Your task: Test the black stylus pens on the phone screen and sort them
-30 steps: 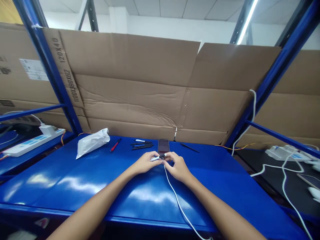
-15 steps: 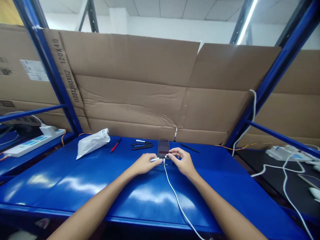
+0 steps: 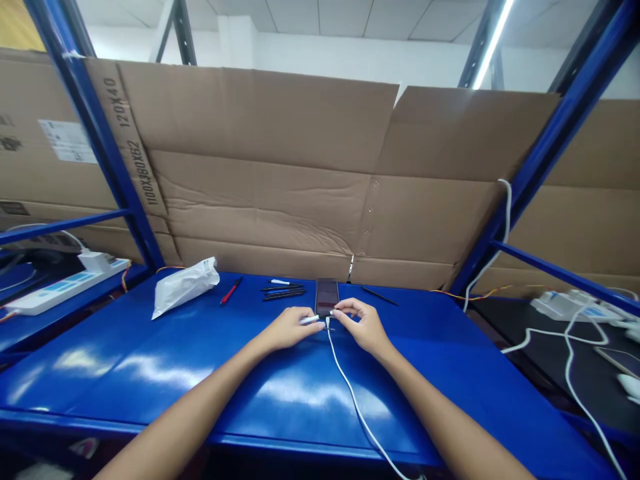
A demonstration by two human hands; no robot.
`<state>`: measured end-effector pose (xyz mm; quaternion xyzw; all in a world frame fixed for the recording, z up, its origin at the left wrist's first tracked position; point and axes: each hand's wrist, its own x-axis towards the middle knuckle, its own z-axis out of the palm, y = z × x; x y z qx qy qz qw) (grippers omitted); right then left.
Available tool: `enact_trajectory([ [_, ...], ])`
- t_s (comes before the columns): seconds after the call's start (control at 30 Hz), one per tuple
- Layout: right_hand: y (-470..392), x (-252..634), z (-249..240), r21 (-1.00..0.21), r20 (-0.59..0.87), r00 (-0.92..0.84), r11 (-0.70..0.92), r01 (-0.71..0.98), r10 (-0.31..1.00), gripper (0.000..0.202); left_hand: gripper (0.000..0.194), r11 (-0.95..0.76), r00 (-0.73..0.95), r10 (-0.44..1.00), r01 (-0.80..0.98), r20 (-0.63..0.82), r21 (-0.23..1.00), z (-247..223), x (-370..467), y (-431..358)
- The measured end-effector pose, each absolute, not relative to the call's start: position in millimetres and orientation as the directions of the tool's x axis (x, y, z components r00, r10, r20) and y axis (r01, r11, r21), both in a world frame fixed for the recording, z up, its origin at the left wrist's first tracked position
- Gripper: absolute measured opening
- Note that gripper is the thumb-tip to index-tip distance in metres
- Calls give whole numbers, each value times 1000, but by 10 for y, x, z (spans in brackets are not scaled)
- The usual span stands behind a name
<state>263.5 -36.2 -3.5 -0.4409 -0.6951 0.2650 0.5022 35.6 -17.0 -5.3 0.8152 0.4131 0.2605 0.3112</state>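
Observation:
My left hand (image 3: 291, 327) is closed on a white pen (image 3: 309, 320), which lies level in front of a dark phone (image 3: 327, 295). At the pen's dark right end, the thumb and fingers of my right hand (image 3: 364, 325) pinch a small white piece. Both hands are just above the blue table. A white cable (image 3: 345, 380) runs from below the phone toward the front edge; its plug sits between my hands. Left of the phone lie several dark pens (image 3: 284, 294).
A white plastic bag (image 3: 185, 287) and a red pen (image 3: 231, 292) lie at the left of the blue table (image 3: 200, 347). One thin black pen (image 3: 380, 295) is right of the phone. Cardboard (image 3: 260, 167) stands behind. Power strips (image 3: 65, 287) and cables flank the table.
My right hand has shifted slightly left and down, and the white piece now sits at the pen's dark end. My left hand has barely moved.

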Motion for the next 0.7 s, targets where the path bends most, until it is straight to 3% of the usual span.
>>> enact_trajectory([
  [0.33,-350,2657,-60,-804,454,-146,474,358,879,21,27,-486,517,831,495,205,720,-109,317,-137],
  [0.7,-377,2635,-65,-777,459,-195,498,385,867,20,20,-486,482,864,730,141,480,-95,325,-145],
])
